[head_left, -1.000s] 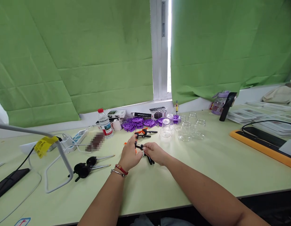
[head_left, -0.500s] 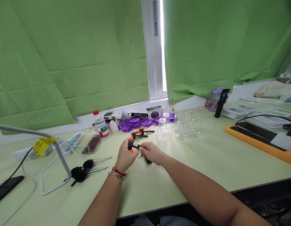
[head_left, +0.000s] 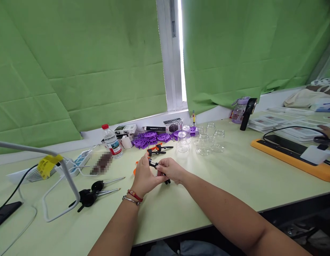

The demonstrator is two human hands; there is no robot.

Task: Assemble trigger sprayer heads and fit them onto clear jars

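Note:
At the middle of the table, my left hand [head_left: 144, 175] is closed around one end of a small black part with a short pale shaft [head_left: 153, 163]. My right hand [head_left: 170, 170] pinches the other end, its fingertips touching those of the left. Much of the part is hidden by the fingers. Beneath the hands lie small black pieces [head_left: 167, 181], partly covered. An orange piece [head_left: 134, 172] shows just left of my left hand. Beyond the hands rest black-and-orange parts [head_left: 156, 152], and behind these several purple round plastic pieces [head_left: 149, 136].
Several clear glass cups [head_left: 203, 144] stand right of centre. A water bottle [head_left: 112, 141] is at the back left, near black parts with silver rods [head_left: 87, 197] and a grey metal stand [head_left: 70, 179]. To the right are an orange-edged case [head_left: 290, 159], a black handheld fan [head_left: 247, 113] and another person's hand [head_left: 328, 132].
My left hand has turned and its thumb now reaches under my right hand, covering more of the black part. The view has shifted slightly. The other person's hand shows more at the right.

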